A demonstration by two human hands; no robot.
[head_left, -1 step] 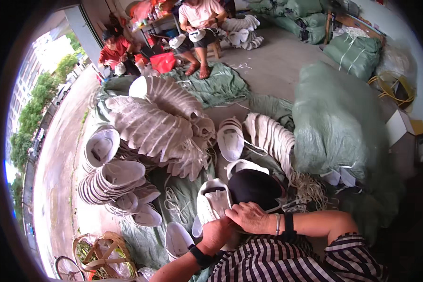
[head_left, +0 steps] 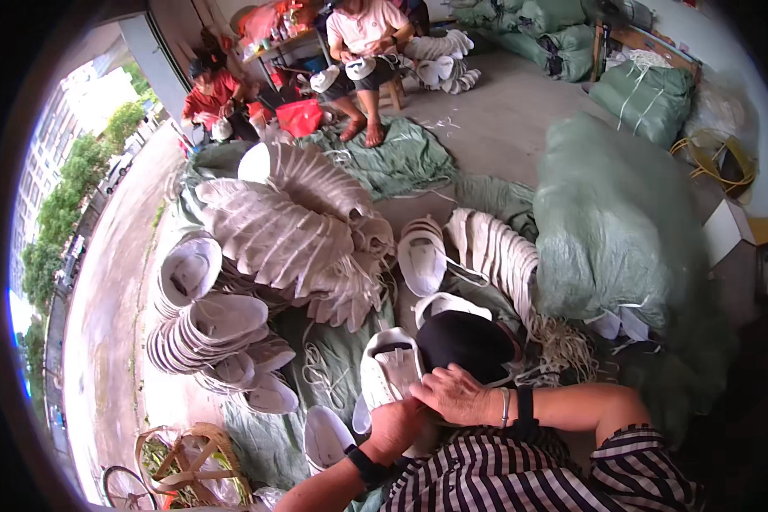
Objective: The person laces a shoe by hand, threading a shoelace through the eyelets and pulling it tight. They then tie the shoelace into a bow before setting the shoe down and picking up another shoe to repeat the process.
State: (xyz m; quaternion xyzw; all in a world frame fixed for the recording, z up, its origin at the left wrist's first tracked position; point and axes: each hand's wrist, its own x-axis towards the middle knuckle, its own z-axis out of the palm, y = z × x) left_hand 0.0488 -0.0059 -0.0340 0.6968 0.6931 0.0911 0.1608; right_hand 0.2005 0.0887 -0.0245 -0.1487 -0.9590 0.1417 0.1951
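Observation:
A white shoe upper (head_left: 391, 365) stands in front of me, its opening facing up and away. My left hand (head_left: 396, 425) is closed at its near end. Beside it, my right hand (head_left: 454, 394) pinches at the same end of the shoe upper, fingertips close to the left hand. Any lace or thread between the fingers is too small to make out. Just beyond my right hand is a rounded black shape (head_left: 462, 346). One loose white shoe upper (head_left: 326, 437) lies left of my left hand, and another (head_left: 450, 305) rests behind the black shape.
Nested stacks of white shoe uppers (head_left: 273, 226) lie ahead and left. A row of uppers (head_left: 491, 247) ends by a lace bundle (head_left: 563, 350). A large green sack (head_left: 614, 222) stands right, a woven basket (head_left: 205, 465) lower left. Two people sit at the back, handling shoe uppers.
The whole view has shifted very slightly. Both hands keep the same hold at the shoe upper.

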